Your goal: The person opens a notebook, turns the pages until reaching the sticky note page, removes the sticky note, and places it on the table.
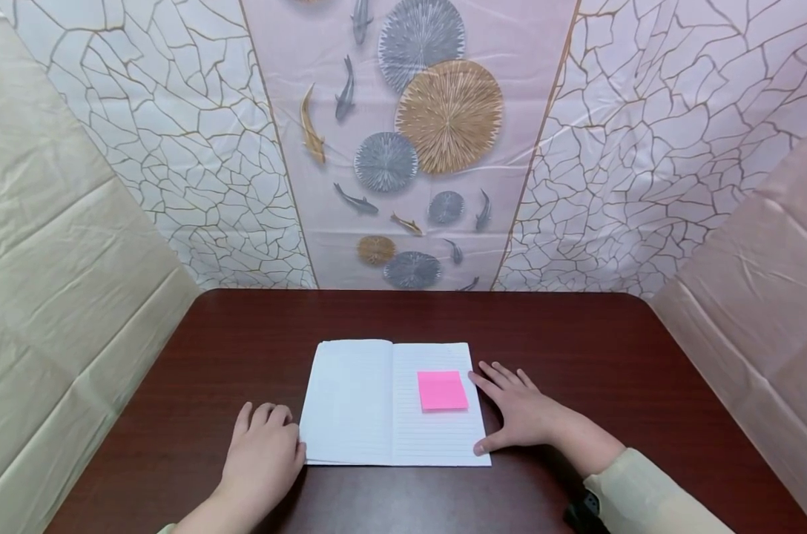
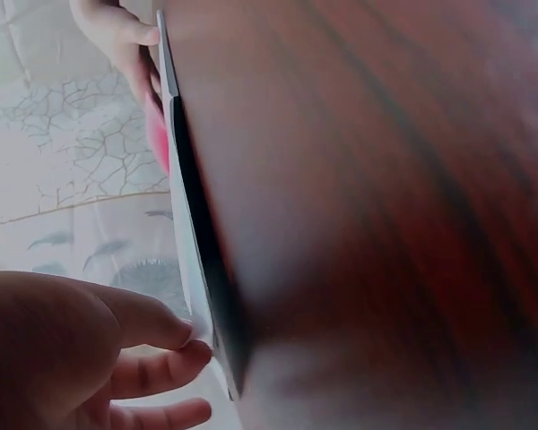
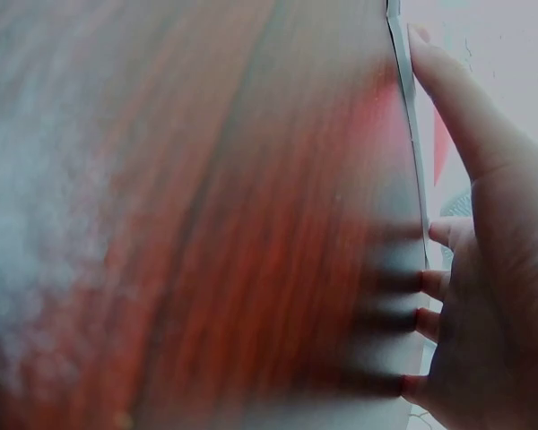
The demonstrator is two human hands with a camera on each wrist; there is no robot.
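An open notebook (image 1: 350, 404) with lined white pages lies on the table, and a pink sticky note (image 1: 442, 391) sits on its right page. My left hand (image 1: 262, 452) is at the notebook's lower left edge with fingers bent. In the left wrist view, thumb and forefinger of the left hand (image 2: 117, 349) come together at the page edge, pinching it. My right hand (image 1: 526, 411) lies spread along the right edge, its thumb and forefinger touching the right page. The right wrist view shows the outer fingertips (image 3: 412, 387) down on the table beside the notebook.
The dark reddish-brown table (image 1: 257, 319) runs back to a patterned cloth wall (image 1: 403, 222). Pale cloth panels stand along the left (image 1: 63, 297) and right (image 1: 757, 274) sides. A black strap (image 1: 582, 512) circles the right wrist, by the light sleeve.
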